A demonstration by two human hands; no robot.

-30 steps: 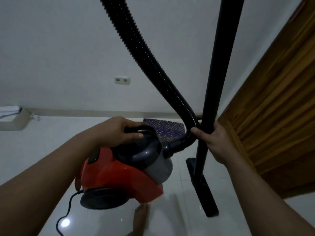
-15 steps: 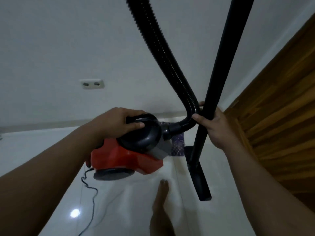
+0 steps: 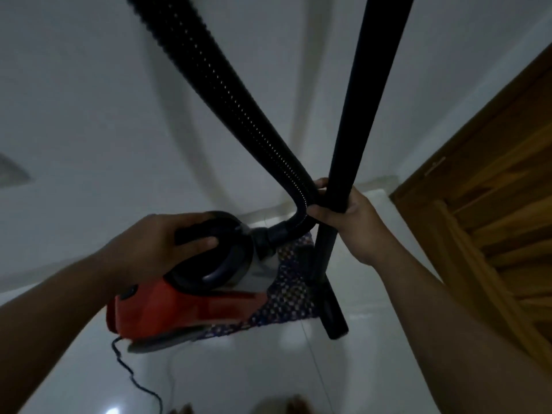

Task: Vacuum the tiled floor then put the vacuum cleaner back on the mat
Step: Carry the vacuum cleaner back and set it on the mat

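white wall (image 3: 89,85) fills the upper half of the view, and glossy white tiled floor (image 3: 239,377) lies open and bare from seven to five o'clock. a black power cord (image 3: 134,377) trails over the tiles at seven o'clock. the left hand (image 3: 155,246) is seen just left of centre, its fingers closed around the black carry handle (image 3: 206,231) of the red vacuum cleaner (image 3: 179,309); whether the cleaner is lifted or resting cannot be told. its front end overlaps the near edge of the patterned mat (image 3: 289,294), which lies against the wall's base at four o'clock from centre. a ribbed black hose (image 3: 227,94) is seen curving from eleven o'clock down to the cleaner's front. the right hand (image 3: 352,219) is wrapped around the rigid black wand (image 3: 367,100) where hose and wand cross. the floor nozzle (image 3: 331,309) is seen at the mat's right edge. a wooden door (image 3: 493,219) closes off the three o'clock side, leaving a narrow strip of tile beside the mat.
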